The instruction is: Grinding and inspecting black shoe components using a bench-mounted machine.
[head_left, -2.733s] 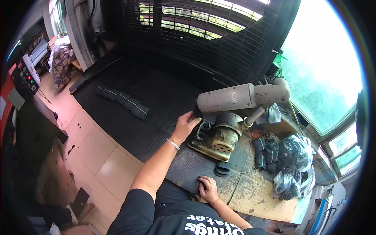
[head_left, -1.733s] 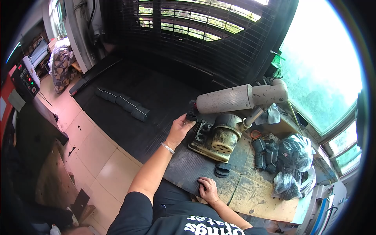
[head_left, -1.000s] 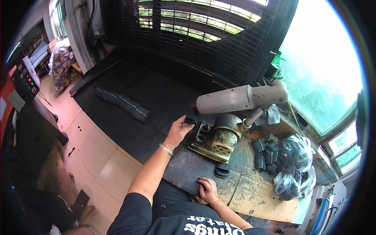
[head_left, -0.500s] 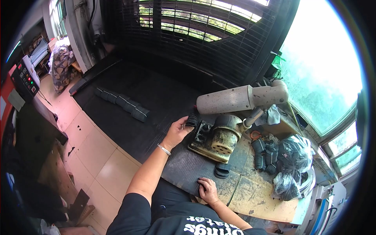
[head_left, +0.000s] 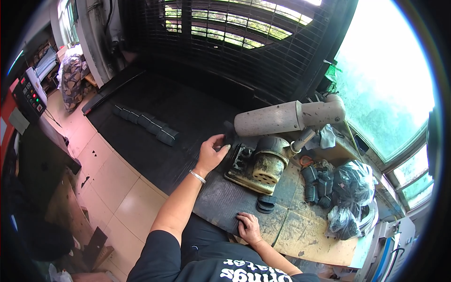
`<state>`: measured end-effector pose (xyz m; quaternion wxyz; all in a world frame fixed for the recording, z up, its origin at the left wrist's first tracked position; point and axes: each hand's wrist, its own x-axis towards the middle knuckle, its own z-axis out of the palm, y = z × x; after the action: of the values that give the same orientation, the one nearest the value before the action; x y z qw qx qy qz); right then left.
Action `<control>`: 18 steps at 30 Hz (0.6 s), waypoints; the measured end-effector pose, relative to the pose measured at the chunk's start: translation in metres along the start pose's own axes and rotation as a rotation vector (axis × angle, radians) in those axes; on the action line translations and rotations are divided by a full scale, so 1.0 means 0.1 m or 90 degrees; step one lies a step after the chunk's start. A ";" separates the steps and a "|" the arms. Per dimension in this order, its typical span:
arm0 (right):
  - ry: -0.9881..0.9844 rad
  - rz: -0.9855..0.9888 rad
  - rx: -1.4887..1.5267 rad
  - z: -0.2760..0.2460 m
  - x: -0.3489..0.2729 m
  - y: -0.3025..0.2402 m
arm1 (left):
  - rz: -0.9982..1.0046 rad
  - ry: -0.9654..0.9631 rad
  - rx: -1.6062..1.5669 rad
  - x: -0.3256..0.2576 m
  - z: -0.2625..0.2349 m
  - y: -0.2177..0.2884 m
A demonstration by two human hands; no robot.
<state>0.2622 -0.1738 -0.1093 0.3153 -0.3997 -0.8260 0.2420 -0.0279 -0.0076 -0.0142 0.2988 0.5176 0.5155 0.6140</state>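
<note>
Now, taking the scene line by line:
Left hand (head_left: 211, 154): reaching forward, its fingers (head_left: 220, 149) loosely curled and half open, holding nothing that is showing; the tips are hovering just short of the machine's near corner.
Machine (head_left: 257, 165): a worn, rusty motor block sitting on the surface (head_left: 305, 232), lying directly to the right of the left fingers, almost touching them.
Long axis: the pale cylindrical arm (head_left: 286, 117) is running left to right above the machine, its blunt end pointing back toward the left fingers.
Right hand (head_left: 249, 226): resting flat on the near edge of the dark mat (head_left: 221, 202), fingers spread, gripping nothing; well apart from the machine.
Nearer hand: the left, by far.
Dark ring stack (head_left: 266, 204): one small pile, lying between the two hands, closer to the right fingers.
Row of dark blocks (head_left: 145, 124): about six, lying far to the left of the left fingers.
Black bags (head_left: 352, 188): two, sitting well to the right, beyond the machine.
</note>
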 end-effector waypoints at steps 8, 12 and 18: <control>0.003 -0.001 0.004 0.00 0.00 0.00 | 0.071 0.174 0.251 0.21 -0.01 0.40; 0.005 -0.006 0.003 0.00 0.00 0.01 | 0.131 0.193 0.302 0.25 0.02 0.45; -0.001 -0.001 -0.001 0.00 0.00 0.01 | 0.133 0.174 0.298 0.17 0.03 0.45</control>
<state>0.2628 -0.1730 -0.1100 0.3148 -0.3991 -0.8266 0.2415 -0.0227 -0.0045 0.0334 0.0343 0.5355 0.6223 0.5699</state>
